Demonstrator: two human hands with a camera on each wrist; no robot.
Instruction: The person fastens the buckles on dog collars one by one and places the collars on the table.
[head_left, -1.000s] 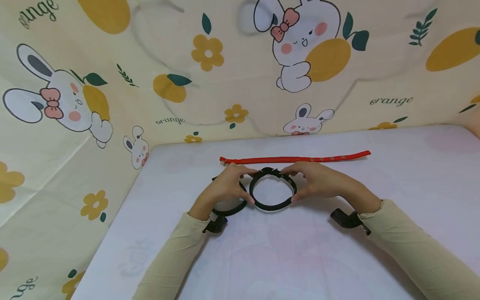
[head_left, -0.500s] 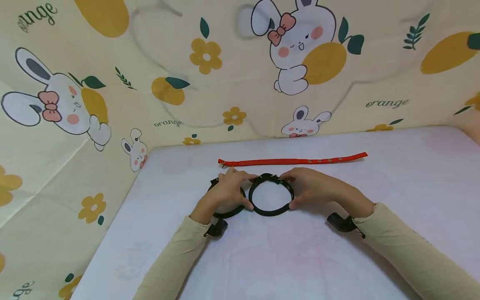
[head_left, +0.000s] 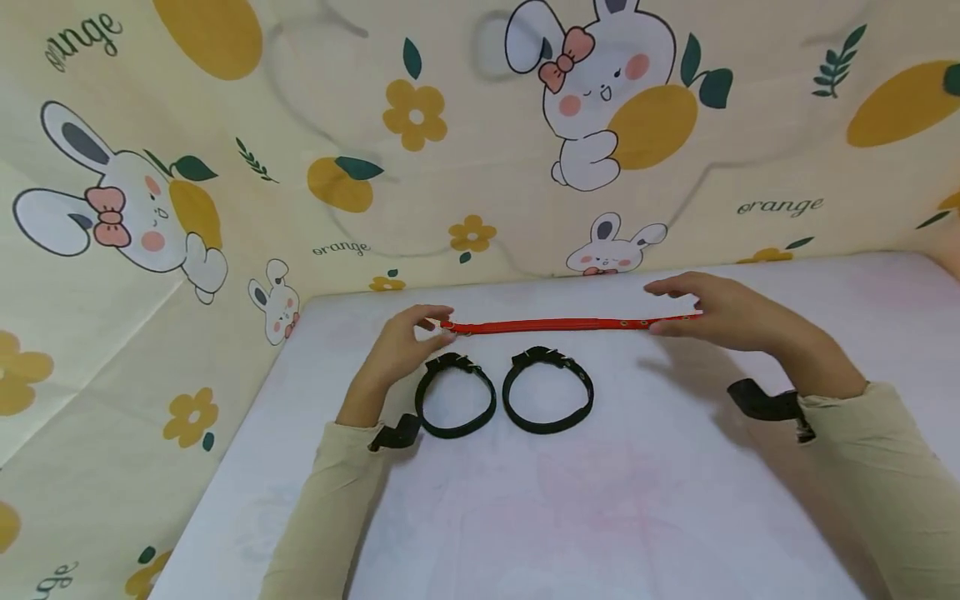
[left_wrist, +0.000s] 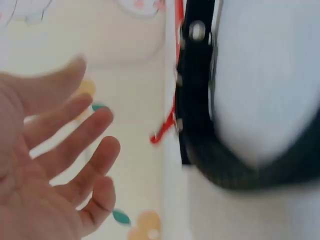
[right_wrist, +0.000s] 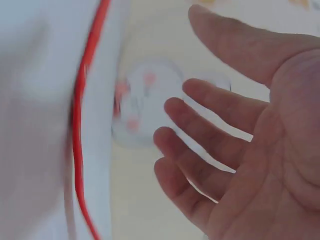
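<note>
A long red collar (head_left: 555,325) with eyelets and a buckle lies stretched out straight on the white table. At its buckle end, my left hand (head_left: 396,350) is spread, thumb and fingers apart around the tip. My right hand (head_left: 738,318) hovers by the eyelet end, its thumb overlapping the strap. Both wrist views show relaxed fingers with nothing in the left palm (left_wrist: 35,190) or the right palm (right_wrist: 280,180). Nearer to me, two black collars lie buckled into rings side by side: a left one (head_left: 452,432) and a right one (head_left: 549,428).
The white tabletop (head_left: 540,517) ends at the back against a cream cloth (head_left: 525,200) printed with rabbits and oranges. A black wrist camera sits on the left wrist (head_left: 396,433) and another on the right wrist (head_left: 761,402).
Both hands have left the right black collar, which now rests on the table. The left hand has moved left and back, the right hand right and back, to the red collar's two ends.
</note>
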